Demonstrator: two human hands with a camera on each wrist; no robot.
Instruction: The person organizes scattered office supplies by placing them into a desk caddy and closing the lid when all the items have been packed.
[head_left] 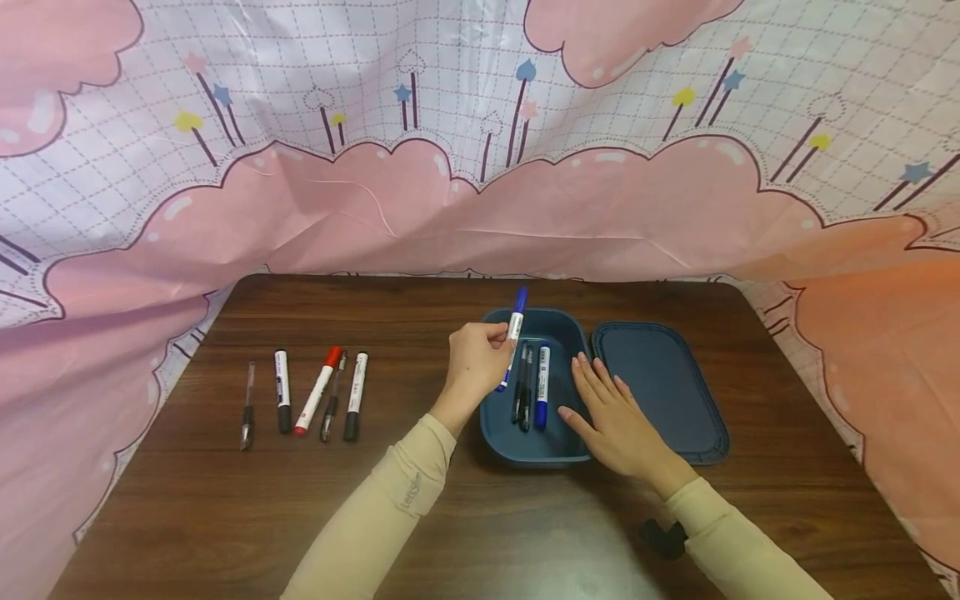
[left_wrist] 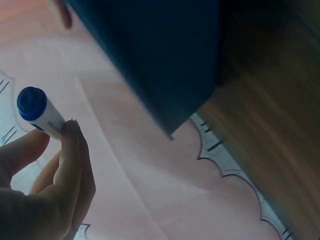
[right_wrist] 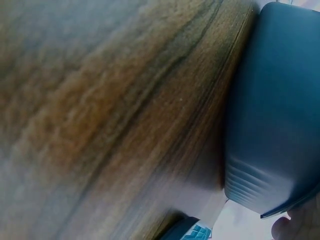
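Note:
My left hand (head_left: 476,371) pinches a blue-capped whiteboard marker (head_left: 516,325) between thumb and fingers, over the left side of a dark blue plastic box (head_left: 491,442). The left wrist view shows the blue end of that marker (left_wrist: 45,111) clear of the box wall (left_wrist: 155,55). Inside the box lie another blue marker (head_left: 543,387) and two dark pens (head_left: 522,383), side by side. My right hand (head_left: 618,425) lies with straight fingers at the box's right rim. In the right wrist view the box's outer side (right_wrist: 275,110) shows, with a bit of finger (right_wrist: 302,225) at the rim.
On the table's left lie a clear pen (head_left: 248,408), a black-capped marker (head_left: 282,392), a red marker (head_left: 318,392), a dark pen (head_left: 333,396) and another black-capped marker (head_left: 356,396). The blue lid (head_left: 660,392) lies right of the box. A patterned curtain (head_left: 480,208) hangs behind the table.

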